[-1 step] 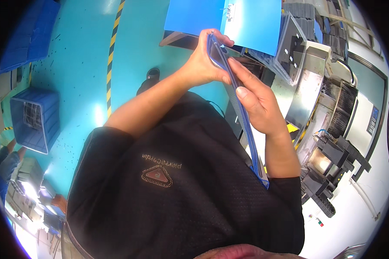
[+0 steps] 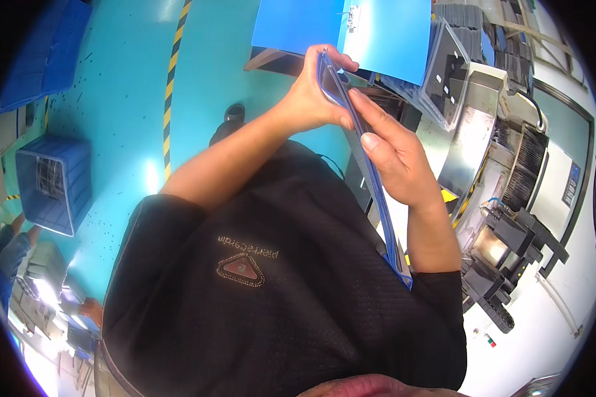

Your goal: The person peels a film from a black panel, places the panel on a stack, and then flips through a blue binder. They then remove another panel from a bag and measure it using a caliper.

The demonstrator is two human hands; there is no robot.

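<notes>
Keep the thin blue panel (image 2: 380, 195) level between your left hand (image 2: 313, 99), half-curled round its 12 o'clock end, and your right hand (image 2: 404, 165), thumb and fingers partly spread against it. Mind the 4 o'clock end near your shirt (image 2: 298, 284); swing room lies over the floor (image 2: 126, 132), toward 10.
</notes>
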